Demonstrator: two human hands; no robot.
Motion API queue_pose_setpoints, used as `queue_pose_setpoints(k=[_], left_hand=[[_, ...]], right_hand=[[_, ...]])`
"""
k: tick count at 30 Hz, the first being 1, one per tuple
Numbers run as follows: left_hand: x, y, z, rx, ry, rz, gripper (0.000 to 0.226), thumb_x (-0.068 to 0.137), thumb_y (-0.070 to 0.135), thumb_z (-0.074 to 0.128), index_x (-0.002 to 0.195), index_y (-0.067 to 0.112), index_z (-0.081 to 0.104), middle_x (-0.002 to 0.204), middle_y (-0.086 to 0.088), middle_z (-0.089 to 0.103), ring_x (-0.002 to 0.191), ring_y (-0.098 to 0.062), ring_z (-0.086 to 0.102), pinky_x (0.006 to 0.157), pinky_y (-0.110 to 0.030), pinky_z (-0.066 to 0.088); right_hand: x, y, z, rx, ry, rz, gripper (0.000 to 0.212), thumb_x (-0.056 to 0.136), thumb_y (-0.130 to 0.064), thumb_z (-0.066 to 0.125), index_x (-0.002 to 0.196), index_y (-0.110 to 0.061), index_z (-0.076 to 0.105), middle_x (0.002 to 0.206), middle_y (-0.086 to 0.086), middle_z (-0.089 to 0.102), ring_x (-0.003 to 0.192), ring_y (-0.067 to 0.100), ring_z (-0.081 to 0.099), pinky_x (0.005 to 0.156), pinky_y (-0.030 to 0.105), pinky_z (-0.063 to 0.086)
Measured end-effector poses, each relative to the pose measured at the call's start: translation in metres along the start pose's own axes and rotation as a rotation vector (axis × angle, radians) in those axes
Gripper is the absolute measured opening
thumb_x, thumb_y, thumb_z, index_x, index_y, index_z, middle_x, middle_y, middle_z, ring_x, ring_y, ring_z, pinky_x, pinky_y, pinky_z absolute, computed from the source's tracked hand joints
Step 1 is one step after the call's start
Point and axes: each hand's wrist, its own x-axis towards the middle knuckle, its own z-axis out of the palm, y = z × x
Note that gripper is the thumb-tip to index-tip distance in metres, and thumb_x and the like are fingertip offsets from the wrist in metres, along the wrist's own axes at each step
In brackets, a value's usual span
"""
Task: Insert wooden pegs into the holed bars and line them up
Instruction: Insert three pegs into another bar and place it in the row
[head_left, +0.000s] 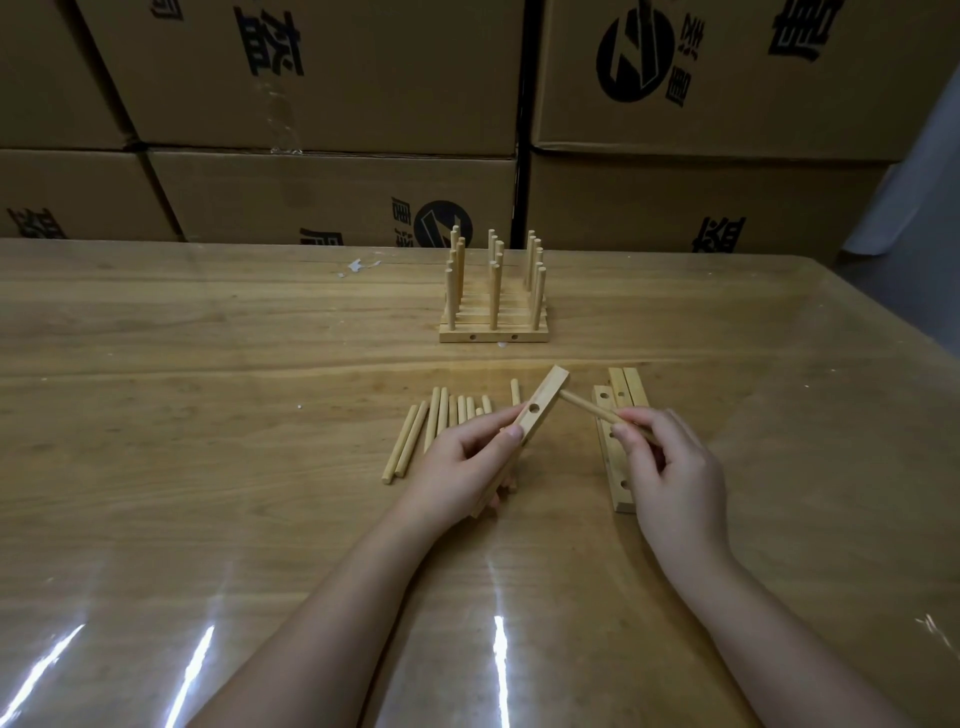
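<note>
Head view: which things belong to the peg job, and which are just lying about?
Job: holed bar in left hand, peg in right hand, loose pegs, spare bars, finished pegged bars.
Lying about: cardboard boxes, white scraps.

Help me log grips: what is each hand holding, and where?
The left hand grips the holed bar around its lower half; right hand pinches a peg near its rear end.

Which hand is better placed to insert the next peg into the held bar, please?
The right hand: it pinches a peg with its tip close to the bar, while the left hand grips that bar.
</note>
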Motion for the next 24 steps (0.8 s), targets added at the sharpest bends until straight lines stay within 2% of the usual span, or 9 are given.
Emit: queue_pose_setpoints(k=[6,7,11,15,17,19,24], left_hand=[[-0.0008,-0.0023,-0.001,0.045,-0.01,-0.007,0.029,0.097,0.029,0.052,0.122,0.043,0.06,0.094,-0.019,0.065,0.065,-0.011,0.057,0.053,-0.025,0.05],[-0.0004,-0.0028,-0.001,0.049,-0.012,-0.009,0.03,0.097,0.029,0.052,0.122,0.043,0.059,0.091,-0.017,0.065,0.065,-0.012,0.057,0.053,-0.025,0.05],[0.0004,-0.0047,-0.0014,0.072,-0.015,-0.014,0.031,0.097,0.031,0.052,0.125,0.041,0.059,0.081,0.009,0.066,0.066,-0.016,0.057,0.053,-0.027,0.05],[0.0006,-0.0048,-0.0009,0.09,-0.021,-0.017,0.032,0.097,0.03,0.052,0.127,0.038,0.058,0.07,0.022,0.064,0.063,-0.011,0.056,0.053,-0.025,0.049],[0.0004,-0.0043,-0.0007,0.1,-0.022,-0.018,0.033,0.097,0.03,0.052,0.128,0.038,0.057,0.071,0.024,0.064,0.064,-0.01,0.056,0.054,-0.025,0.05],[0.0002,-0.0041,-0.0008,0.108,-0.022,-0.027,0.034,0.097,0.03,0.052,0.13,0.037,0.057,0.07,0.018,0.063,0.063,-0.01,0.056,0.054,-0.025,0.05],[0.0012,-0.0064,-0.0005,0.114,-0.019,-0.042,0.034,0.097,0.031,0.052,0.131,0.037,0.057,0.074,0.013,0.063,0.063,-0.01,0.057,0.054,-0.025,0.049]], right_hand=[[0.0,0.0007,-0.0004,-0.007,-0.002,0.008,0.012,0.09,-0.014,0.059,0.099,-0.014,0.068,0.085,-0.013,0.06,0.078,0.01,0.056,0.062,0.015,0.036],[0.0002,0.0005,-0.0005,-0.007,-0.002,0.007,0.012,0.09,-0.014,0.059,0.099,-0.014,0.068,0.085,-0.013,0.06,0.078,0.01,0.057,0.062,0.015,0.037],[0.0006,-0.0007,-0.0005,-0.009,-0.01,0.012,0.013,0.09,-0.014,0.058,0.099,-0.014,0.068,0.085,-0.014,0.06,0.076,0.01,0.056,0.061,0.016,0.037],[0.0009,-0.001,-0.0011,-0.02,-0.019,0.009,0.015,0.091,-0.012,0.057,0.101,-0.012,0.068,0.087,-0.011,0.06,0.079,0.014,0.058,0.063,0.021,0.04],[0.0011,-0.0017,-0.0016,-0.028,-0.023,0.001,0.017,0.091,-0.011,0.055,0.102,-0.01,0.068,0.087,-0.01,0.06,0.08,0.015,0.059,0.064,0.025,0.043],[0.0017,-0.0027,-0.0018,-0.037,-0.031,-0.002,0.018,0.092,-0.01,0.054,0.103,-0.009,0.068,0.087,-0.008,0.06,0.081,0.016,0.059,0.065,0.029,0.046],[0.0011,-0.0034,-0.0014,-0.068,-0.043,0.011,0.02,0.093,-0.011,0.052,0.104,-0.009,0.069,0.09,-0.005,0.063,0.082,0.016,0.059,0.065,0.03,0.046]])
